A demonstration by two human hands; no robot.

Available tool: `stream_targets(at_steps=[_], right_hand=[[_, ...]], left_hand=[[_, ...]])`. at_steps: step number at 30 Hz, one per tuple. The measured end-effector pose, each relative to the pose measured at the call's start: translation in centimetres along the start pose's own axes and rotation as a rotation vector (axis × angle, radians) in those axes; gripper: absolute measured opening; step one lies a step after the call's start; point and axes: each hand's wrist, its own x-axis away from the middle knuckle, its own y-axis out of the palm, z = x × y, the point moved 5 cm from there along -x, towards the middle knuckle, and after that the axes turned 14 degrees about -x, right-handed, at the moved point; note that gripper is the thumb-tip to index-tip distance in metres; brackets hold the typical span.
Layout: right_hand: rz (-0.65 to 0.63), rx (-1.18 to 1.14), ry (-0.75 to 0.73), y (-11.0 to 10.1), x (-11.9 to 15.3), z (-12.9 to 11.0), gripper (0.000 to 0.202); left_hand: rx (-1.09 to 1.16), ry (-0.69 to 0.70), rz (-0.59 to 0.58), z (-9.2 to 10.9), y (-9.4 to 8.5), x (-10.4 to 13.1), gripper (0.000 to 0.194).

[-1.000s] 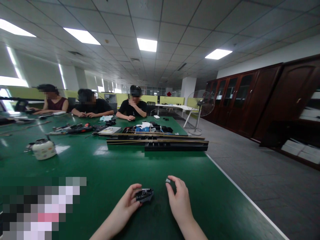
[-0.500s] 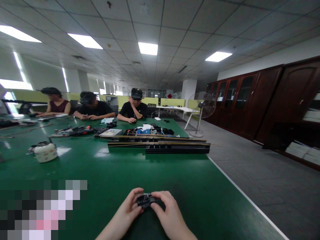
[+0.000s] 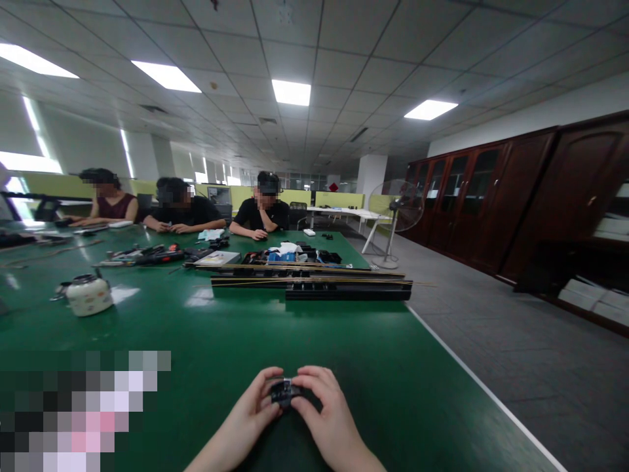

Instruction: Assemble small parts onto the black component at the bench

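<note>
Between my two hands, low in the middle of the head view, is a small black part (image 3: 282,393) with a shiny edge on top. My left hand (image 3: 259,401) grips its left end between thumb and fingers. From the other side, the thumb and fingers of my right hand (image 3: 322,400) close on its right end. The part is held above the green table (image 3: 221,347). Its exact kind is too small and dark to tell, and my fingertips cover both ends.
Black rails (image 3: 348,290) with thin brass-coloured rods lie across the table ahead. A patterned pot (image 3: 89,296) stands at the left. Tools (image 3: 162,255) and a white box (image 3: 219,259) lie farther back. Three people sit at the far side; a fan (image 3: 394,206) stands beyond the right edge.
The black part has turned a little in my fingers. My right hand's fingers have shifted slightly left and up along it. Both hands keep their grip.
</note>
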Motion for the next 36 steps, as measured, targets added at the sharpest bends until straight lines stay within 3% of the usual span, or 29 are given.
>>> stream_targets(at_steps=[8,19,30,36], right_hand=[[-0.061,0.138,-0.003,0.8,0.2,1.4,0.019],[-0.045,-0.042,0.127,0.4,0.1,1.8,0.037],[0.006,-0.114,0.2,0.3,0.2,3.0,0.034],[-0.016,-0.126,0.244,0.4,0.1,3.4,0.035]], left_hand=[[-0.031,-0.006,-0.003,0.0,0.1,-0.1,0.043],[0.007,0.003,-0.019,-1.0,-0.2,-0.2,0.051],[0.041,-0.007,-0.033,-0.9,-0.2,-0.2,0.059],[0.026,-0.006,0.016,-1.1,-0.3,-0.4,0.061]])
